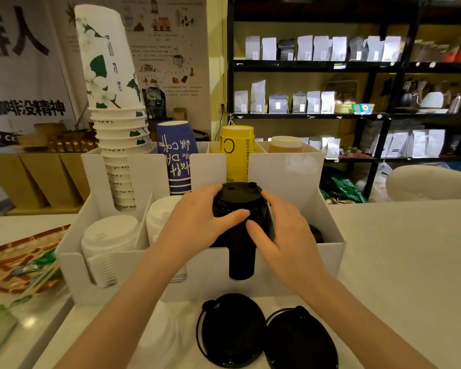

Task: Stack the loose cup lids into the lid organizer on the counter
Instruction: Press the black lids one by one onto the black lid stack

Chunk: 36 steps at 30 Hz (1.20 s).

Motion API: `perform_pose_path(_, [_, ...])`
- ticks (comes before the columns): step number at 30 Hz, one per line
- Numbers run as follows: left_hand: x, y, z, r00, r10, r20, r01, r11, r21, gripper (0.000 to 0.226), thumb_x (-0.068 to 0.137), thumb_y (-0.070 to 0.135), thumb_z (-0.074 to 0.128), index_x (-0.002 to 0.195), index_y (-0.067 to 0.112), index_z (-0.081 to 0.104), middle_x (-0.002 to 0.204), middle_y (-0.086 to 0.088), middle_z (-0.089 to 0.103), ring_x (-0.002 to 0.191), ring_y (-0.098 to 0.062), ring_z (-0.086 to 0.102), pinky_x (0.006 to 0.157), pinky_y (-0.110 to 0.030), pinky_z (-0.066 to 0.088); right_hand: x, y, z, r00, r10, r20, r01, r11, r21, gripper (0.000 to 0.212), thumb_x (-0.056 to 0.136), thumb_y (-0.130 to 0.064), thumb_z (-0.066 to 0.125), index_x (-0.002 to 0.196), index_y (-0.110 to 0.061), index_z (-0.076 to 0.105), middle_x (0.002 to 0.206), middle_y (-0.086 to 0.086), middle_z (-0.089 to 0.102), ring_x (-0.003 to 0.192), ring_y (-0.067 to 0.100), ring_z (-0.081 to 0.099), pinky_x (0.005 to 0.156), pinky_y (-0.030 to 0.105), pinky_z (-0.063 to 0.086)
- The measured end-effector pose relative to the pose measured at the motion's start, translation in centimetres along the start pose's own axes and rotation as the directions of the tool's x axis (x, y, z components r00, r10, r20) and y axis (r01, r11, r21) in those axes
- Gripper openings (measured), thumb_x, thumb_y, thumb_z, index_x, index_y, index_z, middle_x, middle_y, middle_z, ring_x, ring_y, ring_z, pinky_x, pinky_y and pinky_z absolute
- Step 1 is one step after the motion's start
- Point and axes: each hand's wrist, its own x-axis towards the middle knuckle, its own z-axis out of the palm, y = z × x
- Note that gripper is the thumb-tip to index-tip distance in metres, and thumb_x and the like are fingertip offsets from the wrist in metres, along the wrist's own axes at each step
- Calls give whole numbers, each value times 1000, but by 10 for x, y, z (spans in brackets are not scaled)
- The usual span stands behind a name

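A white lid organizer (290,259) stands on the counter in front of me. In its third front slot a stack of black lids (238,201) rises above the wall. My left hand (197,222) grips the stack's left side and my right hand (282,227) grips its right side, thumbs touching at the front. Two loose black lids lie on the counter near me, one at the middle (230,330) and one to its right (301,339). White lid stacks fill the left slot (107,241) and the second slot (160,214). Another black lid (316,231) peeks from the right slot.
Behind the lids, the organizer holds paper cups: a tall white-and-green stack (112,102), a blue cup (176,155), a yellow cup (237,150) and a brown one (285,143). A patterned tray (8,262) with packets and sticks lies at the left. Shelves of bags stand behind.
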Motion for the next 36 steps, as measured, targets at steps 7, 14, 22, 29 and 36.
perform_pose_path(7, [-5,-2,6,1000,13,-13,-12,999,53,49,79,46,56,121,23,47,115,1,61,96,-10,49,77,-23,39,0,1,-1,1000,-7,16,7,1000,7,55,85,-38,48,134,-21,33,136,0,48,124,14,42,102,29,34])
perform_pose_path(14, [-15,-4,23,1000,14,-17,-11,989,144,64,83,46,49,134,16,25,134,-6,42,122,-22,40,103,-37,37,1,-1,-20,987,12,157,-24,997,74,59,85,-27,55,136,-23,26,136,-2,43,123,13,39,95,25,32])
perform_pose_path(22, [-31,14,26,992,99,-74,-85,983,165,62,88,39,45,140,15,19,152,-9,17,140,-22,13,113,-35,14,-53,4,-53,969,-7,247,7,1000,1,64,85,-32,55,138,-30,19,141,-8,37,122,2,34,98,17,26])
perform_pose_path(29, [-53,30,44,954,287,-87,-281,956,81,43,88,34,35,126,15,44,137,-9,43,126,-17,35,102,-23,24,-123,29,-79,913,124,388,-54,981,-188,63,85,-46,48,138,-33,16,145,-11,29,131,4,26,104,17,22])
perform_pose_path(36, [-87,17,63,921,237,308,-239,971,-33,62,80,63,32,130,27,38,137,7,41,115,2,33,101,-21,29,-145,52,-76,877,187,443,-83,966,-243,69,78,-58,48,135,-25,29,136,-8,41,126,6,27,103,19,23])
